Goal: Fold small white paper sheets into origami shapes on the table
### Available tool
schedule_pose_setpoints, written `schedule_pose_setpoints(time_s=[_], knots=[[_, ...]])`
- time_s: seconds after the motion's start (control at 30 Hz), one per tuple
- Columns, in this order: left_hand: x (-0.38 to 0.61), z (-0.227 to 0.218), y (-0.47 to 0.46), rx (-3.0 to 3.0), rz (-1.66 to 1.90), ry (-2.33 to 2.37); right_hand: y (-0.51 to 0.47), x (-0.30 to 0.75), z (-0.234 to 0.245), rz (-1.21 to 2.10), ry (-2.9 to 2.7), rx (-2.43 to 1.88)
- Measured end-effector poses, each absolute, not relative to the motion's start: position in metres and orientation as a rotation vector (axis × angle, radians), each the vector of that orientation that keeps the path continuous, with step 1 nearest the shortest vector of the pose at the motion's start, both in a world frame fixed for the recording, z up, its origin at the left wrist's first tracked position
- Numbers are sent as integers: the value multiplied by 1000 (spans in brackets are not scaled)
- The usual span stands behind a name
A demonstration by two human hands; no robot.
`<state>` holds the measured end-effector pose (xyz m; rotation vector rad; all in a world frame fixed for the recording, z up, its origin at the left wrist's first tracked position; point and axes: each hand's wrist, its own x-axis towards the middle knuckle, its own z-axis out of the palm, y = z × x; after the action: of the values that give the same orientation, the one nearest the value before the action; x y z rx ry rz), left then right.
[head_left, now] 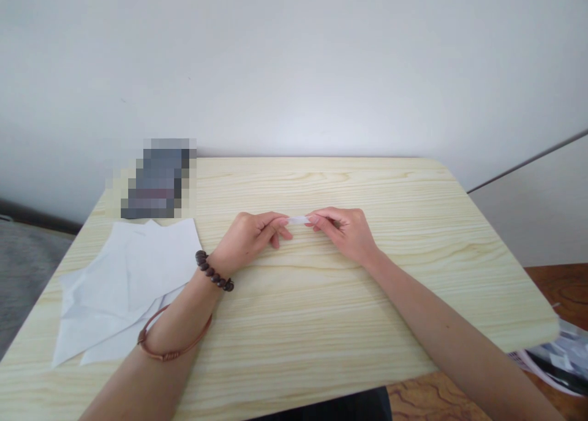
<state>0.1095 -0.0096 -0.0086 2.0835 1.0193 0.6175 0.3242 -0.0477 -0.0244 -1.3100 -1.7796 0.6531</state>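
Observation:
A small narrow strip of white paper (298, 220) is stretched between my hands over the middle of the table. My left hand (252, 234) pinches its left end between thumb and index finger, its other fingers curled loosely below. At the right end, my right hand (344, 231) grips the strip with thumb and fingertips. Only the short middle piece of the strip shows; both ends are hidden under my fingers. A dark bead bracelet and a brown cord are on my left wrist and forearm.
Several overlapping white paper sheets (138, 274) lie on the left of the wood-grain table (321, 329). Behind them is a blurred-out dark rectangular object (156, 182). A white wall (312, 65) stands along the far edge. Low at the right is a bag-like item (567, 353).

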Motion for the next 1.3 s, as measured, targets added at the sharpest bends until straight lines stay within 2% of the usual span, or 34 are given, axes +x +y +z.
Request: schedule_pose_setpoints(time_s=[0.13,0.3,0.47,0.63,0.97,1.3], knots=[[109,-8,-9,2041,584,966,-47,324,-25,742,-1725,-1294],[108,-4,-12,1992,610,1150,-47,325,-24,816,-1699,-1264],[106,-7,-9,2275,735,1128,-48,326,-29,844,-1708,-1186],[105,-13,-7,2352,713,1104,-49,326,-31,779,-1816,-1183],[104,-14,-8,2408,684,1017,-49,326,-21,420,-2170,-1087],[110,-10,-11,2496,657,1118,-49,325,-20,348,-2234,-1111]])
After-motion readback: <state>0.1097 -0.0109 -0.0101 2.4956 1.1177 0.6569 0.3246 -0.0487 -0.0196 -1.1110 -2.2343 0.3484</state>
